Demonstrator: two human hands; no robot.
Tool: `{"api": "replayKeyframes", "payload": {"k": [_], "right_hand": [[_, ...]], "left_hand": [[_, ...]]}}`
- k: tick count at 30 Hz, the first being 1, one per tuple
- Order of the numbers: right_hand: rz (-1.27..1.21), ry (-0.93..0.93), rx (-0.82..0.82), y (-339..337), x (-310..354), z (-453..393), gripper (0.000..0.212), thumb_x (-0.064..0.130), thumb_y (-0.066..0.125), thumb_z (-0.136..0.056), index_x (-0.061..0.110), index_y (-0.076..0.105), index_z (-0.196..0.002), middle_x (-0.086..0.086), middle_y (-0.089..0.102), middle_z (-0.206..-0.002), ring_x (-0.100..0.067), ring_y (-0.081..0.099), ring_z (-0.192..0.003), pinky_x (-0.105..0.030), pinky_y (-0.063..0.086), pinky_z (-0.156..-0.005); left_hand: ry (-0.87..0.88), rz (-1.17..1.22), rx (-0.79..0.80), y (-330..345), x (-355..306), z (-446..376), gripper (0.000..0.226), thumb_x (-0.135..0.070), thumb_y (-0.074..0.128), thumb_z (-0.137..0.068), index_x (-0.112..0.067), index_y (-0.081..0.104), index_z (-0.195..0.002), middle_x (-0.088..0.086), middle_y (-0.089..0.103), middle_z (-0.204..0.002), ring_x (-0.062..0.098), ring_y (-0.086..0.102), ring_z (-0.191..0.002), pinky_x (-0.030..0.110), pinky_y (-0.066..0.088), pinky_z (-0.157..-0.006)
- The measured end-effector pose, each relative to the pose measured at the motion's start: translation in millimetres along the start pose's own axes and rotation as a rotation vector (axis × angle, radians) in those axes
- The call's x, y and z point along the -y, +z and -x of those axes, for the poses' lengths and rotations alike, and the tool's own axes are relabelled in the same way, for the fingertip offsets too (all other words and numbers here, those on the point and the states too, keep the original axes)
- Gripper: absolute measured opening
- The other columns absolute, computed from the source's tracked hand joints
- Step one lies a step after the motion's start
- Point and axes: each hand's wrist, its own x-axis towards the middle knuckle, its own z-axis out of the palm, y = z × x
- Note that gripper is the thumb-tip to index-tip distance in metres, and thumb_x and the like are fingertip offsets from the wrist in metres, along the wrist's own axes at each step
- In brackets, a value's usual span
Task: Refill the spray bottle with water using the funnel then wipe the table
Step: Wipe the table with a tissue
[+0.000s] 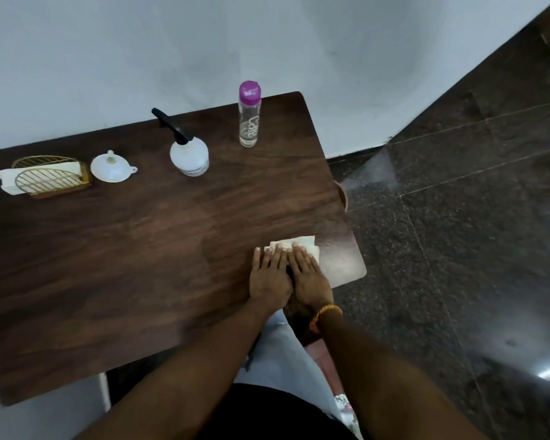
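Fingers [275,260] of both hands are laid out straight and close together, pressed flat on a white paper towel [302,244] at about the 4 o'clock part of the dark wooden table [124,265], near its right-hand corner. Nothing is gripped or pinched; the towel is held down under the flat fingertips only. The left hand [269,276] and the right hand [308,277] are placed side by side, touching along their inner edges, with the towel showing beyond the fingertips and to the right of the right hand. An orange band [326,312] is worn on the right wrist.

Along the far edge of the table, by the pale wall [204,42], four things are set in a row. At roughly 10 o'clock a gold wire napkin holder [50,177] is seen, with white napkins [2,179] sticking out of its left side. Just beside it, toward 11 o'clock, the white funnel [110,168] is stood upside down, spout up. At about 12 o'clock the white spray bottle [189,155] is stood upright with its black trigger head fitted and pointed to the left. Near 1 o'clock a clear water bottle [250,115] with a purple cap is stood upright, well apart from the hands.

A dark speckled tiled floor [458,233] is seen to the right of the table.
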Motion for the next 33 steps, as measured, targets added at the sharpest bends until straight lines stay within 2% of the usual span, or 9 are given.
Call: {"api": "replayKeyframes", "payload": {"k": [4, 7, 10, 13, 18, 22, 25, 29, 33], "right_hand": [[0.014, 0.063, -0.003, -11.2, -58.3, 5.1, 0.084, 0.051, 0.013, -0.094, 0.005, 0.010, -0.163, -0.017, 0.001, -0.171, -0.030, 0.002, -0.160, -0.041, 0.002, -0.131], [-0.015, 0.119, 0.019, -15.2, -96.6, 16.9, 0.084, 0.050, 0.013, -0.093, 0.002, 0.014, -0.163, -0.020, 0.005, -0.171, -0.032, 0.004, -0.160, -0.046, 0.008, -0.131], [-0.009, 0.171, 0.041, -13.8, -112.7, 33.2, 0.084, 0.048, 0.007, -0.093, 0.002, 0.010, -0.163, -0.019, 0.001, -0.171, -0.033, 0.002, -0.160, -0.050, 0.013, -0.130], [-0.002, 0.219, 0.055, 1.9, -107.5, 50.6, 0.087, 0.057, 0.008, -0.095, 0.004, 0.003, -0.164, -0.016, -0.009, -0.171, -0.031, -0.007, -0.160, -0.048, 0.007, -0.131], [-0.021, 0.209, -0.007, 17.5, -57.1, 58.7, 0.087, 0.059, 0.025, -0.098, 0.009, -0.001, -0.164, -0.014, -0.010, -0.171, -0.029, -0.009, -0.159, -0.047, 0.006, -0.131], [0.005, 0.146, -0.014, 23.3, -7.2, 38.3, 0.088, 0.057, 0.034, -0.101, 0.011, -0.006, -0.164, -0.014, -0.015, -0.171, -0.029, -0.014, -0.159, -0.046, 0.004, -0.131], [0.048, 0.080, 0.002, 30.0, 28.8, 20.3, 0.087, 0.055, 0.036, -0.101, 0.009, -0.003, -0.164, -0.017, -0.010, -0.172, -0.032, -0.011, -0.159, -0.048, 0.008, -0.131], [0.034, -0.053, 0.020, 40.0, 76.9, 9.9, 0.089, 0.055, 0.040, -0.100, 0.009, 0.000, -0.164, -0.016, -0.009, -0.172, -0.032, -0.010, -0.159, -0.048, 0.007, -0.131], [0.048, -0.147, 0.025, 57.9, 108.0, 20.1, 0.086, 0.060, 0.032, -0.101, 0.010, 0.004, -0.165, -0.013, -0.006, -0.173, -0.028, -0.009, -0.160, -0.048, 0.008, -0.131]], "left_hand": [[0.059, -0.005, 0.029, -14.1, -48.9, -31.4, 0.070, -0.041, 0.025, -0.099, -0.016, 0.017, -0.165, 0.003, 0.014, -0.173, 0.026, 0.004, -0.161, 0.056, -0.008, -0.127], [0.083, -0.013, 0.090, -19.7, -85.4, -47.9, 0.070, -0.041, 0.030, -0.102, -0.017, 0.015, -0.165, 0.001, 0.012, -0.174, 0.024, 0.001, -0.161, 0.055, -0.012, -0.127], [0.094, -0.058, 0.145, -19.6, -111.5, -49.8, 0.068, -0.043, 0.027, -0.104, -0.018, 0.012, -0.166, 0.001, 0.007, -0.174, 0.024, -0.003, -0.161, 0.056, -0.011, -0.125], [0.124, -0.106, 0.167, -10.1, -119.0, -36.6, 0.068, -0.045, 0.027, -0.105, -0.018, 0.011, -0.166, 0.001, 0.007, -0.174, 0.024, -0.004, -0.161, 0.057, -0.011, -0.124], [0.116, -0.146, 0.133, 3.6, -88.5, -4.2, 0.070, -0.043, 0.031, -0.106, -0.015, 0.005, -0.165, 0.004, 0.003, -0.174, 0.024, -0.006, -0.161, 0.056, -0.011, -0.125], [0.042, -0.150, 0.101, 3.7, -38.9, 12.8, 0.066, -0.035, 0.024, -0.106, -0.015, 0.003, -0.165, 0.004, 0.002, -0.174, 0.024, -0.005, -0.161, 0.054, -0.013, -0.126], [-0.012, -0.128, 0.082, 4.1, 2.8, 27.0, 0.066, -0.033, 0.023, -0.106, -0.014, 0.002, -0.165, 0.005, 0.003, -0.174, 0.024, -0.003, -0.161, 0.054, -0.013, -0.126], [-0.075, -0.104, 0.097, 14.1, 53.7, 58.0, 0.077, -0.044, 0.032, -0.103, -0.012, 0.000, -0.165, 0.008, 0.000, -0.174, 0.027, -0.005, -0.161, 0.056, -0.011, -0.126], [-0.125, -0.055, 0.140, 31.3, 79.1, 94.8, 0.082, -0.048, 0.037, -0.103, -0.010, -0.002, -0.165, 0.011, -0.005, -0.173, 0.029, -0.008, -0.161, 0.055, -0.010, -0.127]]}}
